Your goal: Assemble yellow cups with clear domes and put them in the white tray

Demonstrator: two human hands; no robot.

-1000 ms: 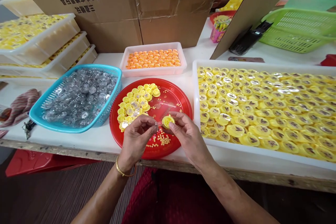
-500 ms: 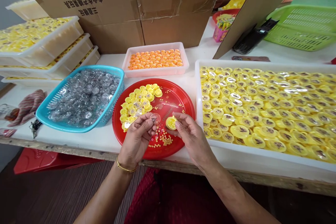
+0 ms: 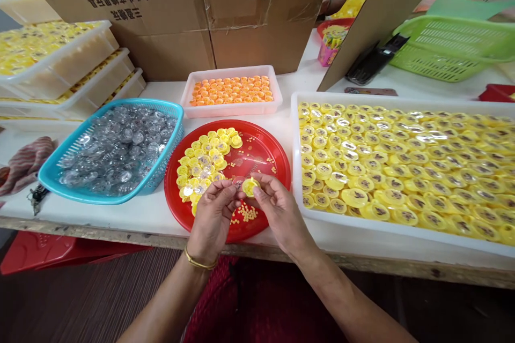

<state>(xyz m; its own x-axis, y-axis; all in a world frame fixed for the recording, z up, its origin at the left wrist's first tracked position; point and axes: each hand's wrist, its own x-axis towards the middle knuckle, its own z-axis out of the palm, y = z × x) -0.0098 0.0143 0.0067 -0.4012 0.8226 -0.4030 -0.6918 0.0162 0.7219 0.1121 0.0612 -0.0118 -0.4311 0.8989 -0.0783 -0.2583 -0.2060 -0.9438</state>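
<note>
Over the red round tray (image 3: 265, 136), my left hand (image 3: 217, 206) pinches a clear round plastic cover (image 3: 238, 180) between thumb and fingers. My right hand (image 3: 276, 206) grips a small yellow plastic cup (image 3: 250, 187), its open side facing up. Cover and cup are side by side, very close; whether they touch I cannot tell. On the tray's left half sit many yellow cups (image 3: 196, 159), some topped with clear covers. Small pale yellow pellets (image 3: 247, 213) lie loose near my fingers, partly hidden by them.
A blue basket (image 3: 110, 198) of clear covers stands left. Behind is a white tray of orange pieces (image 3: 231, 91). On the right, a large white tray (image 3: 296, 171) holds yellow capped pieces. Stacked tubs (image 3: 80, 48) and a cardboard box (image 3: 169, 48) border the back.
My hands have come closer together, bringing the clear cover up beside the yellow cup. The whole view has shifted slightly.
</note>
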